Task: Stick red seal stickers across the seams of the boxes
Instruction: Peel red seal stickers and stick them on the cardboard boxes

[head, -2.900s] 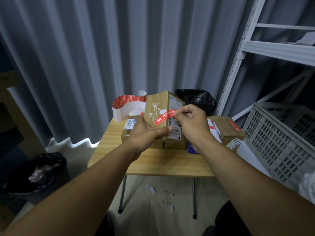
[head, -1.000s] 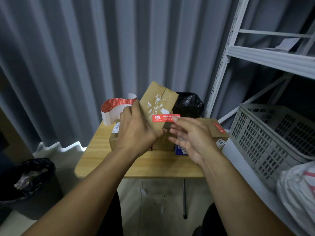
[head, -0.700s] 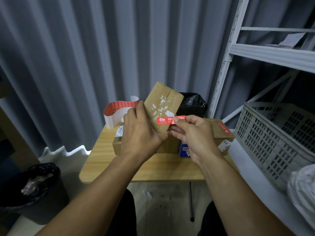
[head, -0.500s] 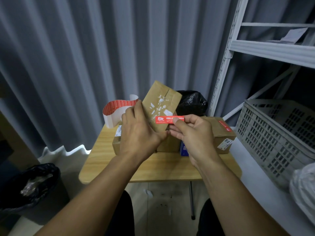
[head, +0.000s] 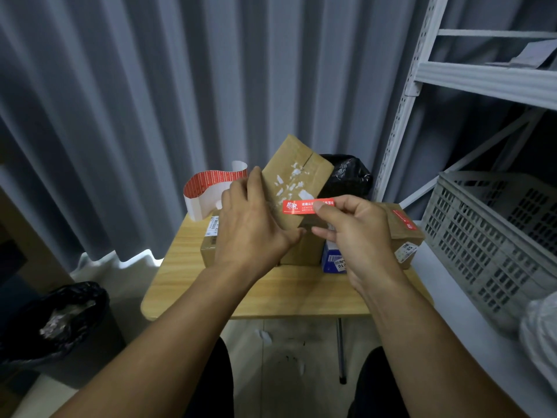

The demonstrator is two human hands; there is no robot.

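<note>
My left hand [head: 251,224] grips a small brown cardboard box [head: 297,179], held tilted above the wooden table [head: 289,292]. White label scraps cover the box's face along its centre seam. My right hand [head: 358,233] pinches a red seal sticker [head: 300,206] by its right end, level across the box's lower edge; its left end lies over the cardboard. A curled strip of red seal stickers on white backing [head: 208,188] stands at the table's back left. Another brown box with a red sticker [head: 402,230] rests at the right.
More cardboard boxes and a blue box [head: 333,260] sit on the table under my hands. A black bag [head: 346,176] lies behind. A grey plastic crate [head: 494,233] and white metal shelving [head: 401,116] stand at the right. A black-lined bin [head: 57,324] is at the lower left.
The box has been turned so its scrap-covered face shows. My right hand kept the red sticker and brought it level against the box's lower edge.
</note>
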